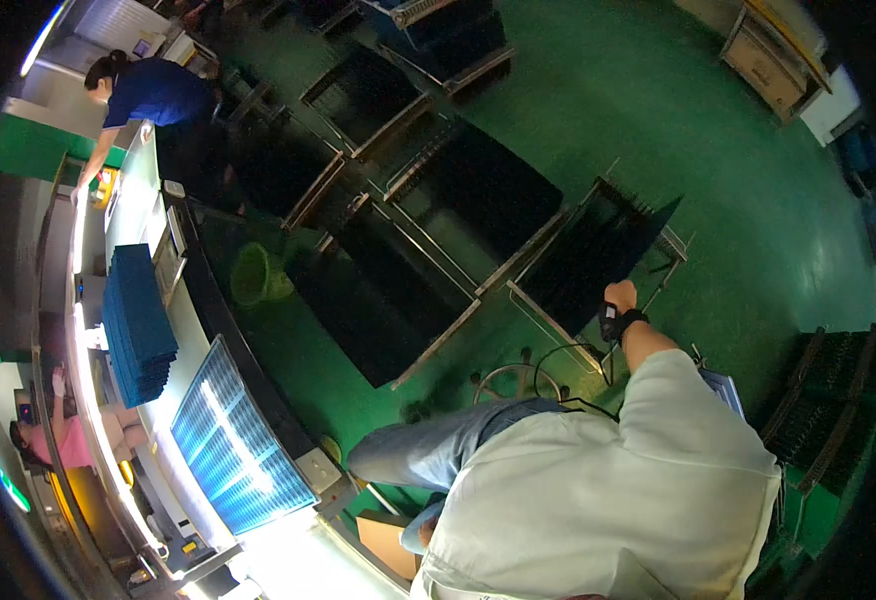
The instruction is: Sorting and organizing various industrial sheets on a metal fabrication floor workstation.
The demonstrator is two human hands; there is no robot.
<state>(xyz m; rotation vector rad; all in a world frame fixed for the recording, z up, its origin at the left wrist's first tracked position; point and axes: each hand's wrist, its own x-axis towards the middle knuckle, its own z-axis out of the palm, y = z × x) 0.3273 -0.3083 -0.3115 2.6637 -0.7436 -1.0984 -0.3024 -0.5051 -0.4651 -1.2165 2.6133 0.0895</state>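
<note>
My right arm stretches out over a wire rack cart (558, 325) holding dark, thin panels. At the near edge of one dark panel (608, 235), my right hand (622, 295) is closed, its fingers seeming to grip that edge. A black device with a cable is strapped round the wrist. One corner of the panel juts past the cart's right side. Beside my lap, mostly covered by my white shirt, a small patch of skin appears to be my left hand (427, 530); its fingers are hidden.
At left, a lit table (298, 565) bears a blue gridded solar panel (238, 440) and a stack of blue panels (138, 325). More loaded rack carts (436, 345) stand ahead. A green bin (258, 275) is beside the table. One person (163, 90) leans over its far end; another sits across.
</note>
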